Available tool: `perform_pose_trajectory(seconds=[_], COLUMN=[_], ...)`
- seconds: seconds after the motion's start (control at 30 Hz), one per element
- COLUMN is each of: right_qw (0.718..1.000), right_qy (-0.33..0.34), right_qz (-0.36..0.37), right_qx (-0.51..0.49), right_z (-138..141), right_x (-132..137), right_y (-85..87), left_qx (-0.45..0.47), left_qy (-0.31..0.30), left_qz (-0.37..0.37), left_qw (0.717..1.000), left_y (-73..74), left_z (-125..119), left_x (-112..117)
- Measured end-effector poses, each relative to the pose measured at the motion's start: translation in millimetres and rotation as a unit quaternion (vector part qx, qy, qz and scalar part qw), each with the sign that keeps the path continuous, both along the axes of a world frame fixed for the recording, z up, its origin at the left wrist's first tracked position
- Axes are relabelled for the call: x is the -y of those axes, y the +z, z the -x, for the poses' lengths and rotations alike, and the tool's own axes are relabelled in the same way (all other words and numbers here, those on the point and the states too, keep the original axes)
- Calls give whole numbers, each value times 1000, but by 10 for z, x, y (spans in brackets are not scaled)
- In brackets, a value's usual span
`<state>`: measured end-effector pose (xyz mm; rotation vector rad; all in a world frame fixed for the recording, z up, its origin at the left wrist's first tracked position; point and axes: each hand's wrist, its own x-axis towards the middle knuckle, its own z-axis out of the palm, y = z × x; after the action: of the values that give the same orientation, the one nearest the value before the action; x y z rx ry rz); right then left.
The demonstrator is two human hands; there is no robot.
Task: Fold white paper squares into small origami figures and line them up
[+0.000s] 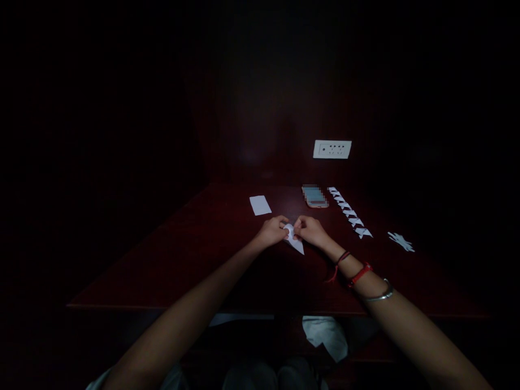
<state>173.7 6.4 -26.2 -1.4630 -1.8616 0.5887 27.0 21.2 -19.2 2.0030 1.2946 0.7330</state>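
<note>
Because it is pinched from both sides, the folded white paper (pixel 297 248) sits between the two hands above the middle of the dark red table (pixel 170 265), a pointed end hanging toward the near right, perhaps held this way so that each hand steadies one side. The left hand (pixel 274 232) grasps its left side, thumb over the paper and fingers curled closely; the right hand (pixel 311 231) grips the right side, fingertips nearly together. Whether the paper touches the tabletop, I cannot tell. Just beyond the left hand lies a flat white sheet (pixel 260 205), apparently set aside from the fingers. Farther right are a pixelated phone-like object (pixel 315 197), a slanting row of folded white pieces (pixel 349 212), seemingly lined up for order, and, at far right, a loose bunch of pale strips (pixel 401 241).
</note>
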Motion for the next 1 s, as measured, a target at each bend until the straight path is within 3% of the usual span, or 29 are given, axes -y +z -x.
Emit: perform_pose_trajectory(seconds=[0.23,0.53,0.87,1.0], right_qw=[1000,999,1000,997], right_qy=[-7,-11,11,60], right_qz=[9,34,3,41], right_qx=[10,10,-5,-36], right_z=[11,23,7,-46], right_x=[24,62,51,49], right_y=[32,85,66,73], left_qx=[-6,-69,-128,-130], left_qy=[6,37,-12,-25], left_qz=[17,-19,-102,-132], left_qw=[1000,997,987,982], left_y=[-17,83,103,89], left_z=[4,2,-12,1], left_x=[-45,52,141,212])
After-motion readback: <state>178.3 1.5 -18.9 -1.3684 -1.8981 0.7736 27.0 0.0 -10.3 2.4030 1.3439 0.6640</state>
